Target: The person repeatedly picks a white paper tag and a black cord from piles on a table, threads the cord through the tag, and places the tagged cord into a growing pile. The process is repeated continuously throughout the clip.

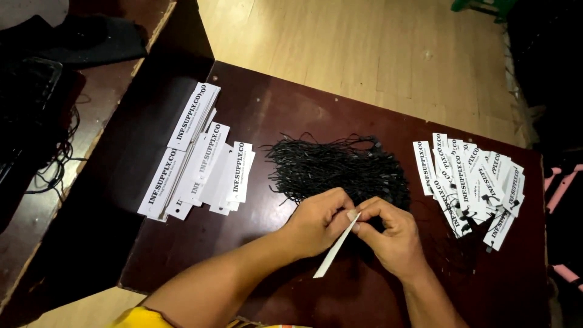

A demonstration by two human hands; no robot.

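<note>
My left hand (317, 221) and my right hand (392, 234) meet over the front middle of a dark brown table (255, 97). Between their fingertips they pinch the top end of a narrow white paper tag (336, 248), seen nearly edge-on and slanting down to the left. Just behind the hands lies a loose bundle of thin black strings (337, 167). Whether a string is in my fingers is hidden.
A fanned stack of white printed tags (197, 155) lies at the table's left. Another pile of white tags with black strings attached (470, 182) sits at the right. A lower wooden surface with black cables (42, 152) stands to the left; light wood floor beyond.
</note>
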